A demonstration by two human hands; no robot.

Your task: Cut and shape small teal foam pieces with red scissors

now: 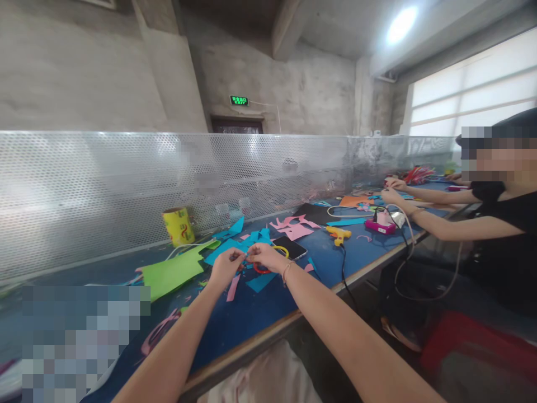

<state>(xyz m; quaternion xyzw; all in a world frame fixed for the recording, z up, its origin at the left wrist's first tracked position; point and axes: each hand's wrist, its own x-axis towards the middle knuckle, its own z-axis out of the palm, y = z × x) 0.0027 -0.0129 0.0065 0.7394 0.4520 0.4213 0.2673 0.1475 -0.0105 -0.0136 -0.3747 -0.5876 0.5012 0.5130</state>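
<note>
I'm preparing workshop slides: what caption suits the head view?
Left hand and right hand close together among blue scraps, phone and yellow glue gun nearby.

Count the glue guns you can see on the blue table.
1: a yellow glue gun lies on the blue table, to the right of the phone. Others may be hidden among the paper scraps.

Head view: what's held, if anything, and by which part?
Cannot be told: left hand and right hand nearly meet; anything between them is too small to make out.

The ceiling lamp [401,25] glares white, the window [474,84] glows, and the blurred edges stretch outward.
</note>
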